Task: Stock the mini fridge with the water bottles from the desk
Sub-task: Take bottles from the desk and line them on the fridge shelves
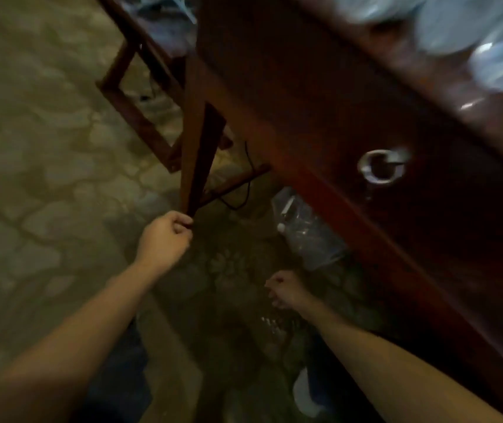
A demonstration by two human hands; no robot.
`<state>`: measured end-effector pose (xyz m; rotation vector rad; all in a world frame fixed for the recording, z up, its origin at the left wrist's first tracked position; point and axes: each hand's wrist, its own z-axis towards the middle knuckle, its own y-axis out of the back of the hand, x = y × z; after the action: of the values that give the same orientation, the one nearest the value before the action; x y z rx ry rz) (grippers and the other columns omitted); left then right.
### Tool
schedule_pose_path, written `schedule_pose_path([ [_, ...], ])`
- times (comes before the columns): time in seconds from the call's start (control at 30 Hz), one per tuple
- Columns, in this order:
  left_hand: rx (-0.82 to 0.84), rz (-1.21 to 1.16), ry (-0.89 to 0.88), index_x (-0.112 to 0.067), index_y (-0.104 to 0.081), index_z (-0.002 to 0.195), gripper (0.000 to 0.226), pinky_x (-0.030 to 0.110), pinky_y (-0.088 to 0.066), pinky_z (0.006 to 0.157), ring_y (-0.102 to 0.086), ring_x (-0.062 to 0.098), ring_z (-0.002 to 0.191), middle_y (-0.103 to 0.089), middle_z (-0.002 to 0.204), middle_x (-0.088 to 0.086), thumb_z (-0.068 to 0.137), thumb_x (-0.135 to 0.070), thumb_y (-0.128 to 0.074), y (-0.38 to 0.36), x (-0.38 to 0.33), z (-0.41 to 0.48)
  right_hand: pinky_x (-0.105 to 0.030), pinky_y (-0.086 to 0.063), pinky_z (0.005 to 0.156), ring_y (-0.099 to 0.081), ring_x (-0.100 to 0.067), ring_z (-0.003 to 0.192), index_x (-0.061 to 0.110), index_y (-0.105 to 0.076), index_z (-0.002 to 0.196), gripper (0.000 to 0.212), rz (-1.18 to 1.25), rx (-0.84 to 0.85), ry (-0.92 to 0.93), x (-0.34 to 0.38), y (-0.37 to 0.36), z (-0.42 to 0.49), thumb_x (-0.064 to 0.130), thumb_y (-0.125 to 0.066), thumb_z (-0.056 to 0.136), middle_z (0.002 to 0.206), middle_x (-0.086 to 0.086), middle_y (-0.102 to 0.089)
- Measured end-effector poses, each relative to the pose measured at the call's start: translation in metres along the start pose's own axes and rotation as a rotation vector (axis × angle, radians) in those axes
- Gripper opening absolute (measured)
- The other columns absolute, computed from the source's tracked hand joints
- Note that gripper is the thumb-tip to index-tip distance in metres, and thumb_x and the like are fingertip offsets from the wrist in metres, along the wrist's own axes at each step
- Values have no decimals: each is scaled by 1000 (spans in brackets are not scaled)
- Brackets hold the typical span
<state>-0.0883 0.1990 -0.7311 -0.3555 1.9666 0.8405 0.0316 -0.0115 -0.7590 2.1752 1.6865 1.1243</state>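
- clear plastic water bottles (472, 35) sit blurred on the desk (305, 87), up and right of both hands and well apart from them; the blur hides their long axis.
- right hand (283, 290) is nearer, fingers loosely curled, holding nothing.
- left hand (164, 236) is fisted by the desk leg (195, 154); whether they touch is unclear.
- wrapped bottles (305, 233) lie on the carpet (30, 148) just beyond the right hand.
- no fridge shows.
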Motion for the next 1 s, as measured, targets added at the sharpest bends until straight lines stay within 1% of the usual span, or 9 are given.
schedule_pose_path([
  [0.13, 30, 16, 13, -21, -57, 77, 15, 33, -46, 77, -55, 20, 76, -57, 71, -1, 84, -8, -61, -8, 46, 50, -24, -41, 52, -47, -16, 57, 5, -55, 105, 14, 4, -75, -138, -13, -15, 76, 9, -44, 96, 71, -6, -49],
  [0.23, 149, 5, 40, -15, -60, 96, 9, 31, -46, 68, -56, 20, 67, -58, 73, 6, 89, -11, -56, -14, 68, 84, -31, -46, 62, -52, -18, 65, 9, -57, 83, 15, -72, -103, -124, -14, -18, 132, 11, -48, 95, 76, -6, -54],
  [0.3, 252, 20, 76, -13, -58, 98, 10, 28, -45, 57, -55, 17, 61, -57, 70, 5, 91, -10, -53, -20, 77, 105, -37, -49, 76, -57, -24, 80, 11, -58, 82, 17, -183, -99, -83, -14, -18, 166, 11, -47, 94, 87, -10, -58],
  [0.47, 392, 61, 101, -12, -59, 89, 4, 23, -41, 50, -47, 14, 60, -53, 75, 5, 88, -8, -58, -58, 103, 147, -38, -47, 90, -54, -23, 97, 12, -55, 103, 14, -287, -129, -74, -17, -12, 233, 11, -43, 96, 106, -10, -55],
  [0.57, 466, 68, 102, -7, -64, 99, 13, 28, -43, 66, -53, 19, 72, -58, 84, 7, 88, -10, -59, -97, 120, 164, -45, -42, 101, -53, -29, 113, 11, -52, 122, 28, -287, -151, -85, -23, -7, 268, 14, -44, 96, 122, -13, -55],
  [0.63, 472, -10, 117, -6, -64, 100, 15, 29, -43, 65, -54, 20, 73, -59, 82, 8, 88, -7, -56, -119, 126, 176, -49, -41, 102, -52, -32, 116, 13, -50, 126, 32, -312, -187, -67, -32, -2, 294, 18, -45, 95, 126, -14, -54],
  [0.77, 464, -164, 151, -8, -61, 100, 13, 12, -39, 38, -48, 12, 55, -53, 67, 4, 90, -4, -54, -157, 139, 199, -52, -33, 109, -40, -36, 130, 22, -34, 142, 53, -470, -304, -10, -51, 15, 338, 23, -49, 91, 140, -18, -42],
  [0.9, 391, -262, 169, -9, -58, 98, 8, 8, -37, 36, -50, 2, 43, -53, 67, 2, 92, -8, -54, -193, 158, 212, -53, -8, 116, -5, -40, 143, 29, -20, 147, 59, -868, -361, -48, -55, 30, 375, 33, -45, 94, 154, -23, -11],
  [1.0, 371, -301, 189, -10, -58, 100, 9, 11, -37, 38, -52, 1, 42, -55, 72, 2, 91, -12, -54, -212, 171, 215, -56, -16, 115, -12, -40, 142, 31, -15, 148, 69, -723, -191, -18, -60, 34, 406, 34, -52, 90, 155, -21, -10],
])
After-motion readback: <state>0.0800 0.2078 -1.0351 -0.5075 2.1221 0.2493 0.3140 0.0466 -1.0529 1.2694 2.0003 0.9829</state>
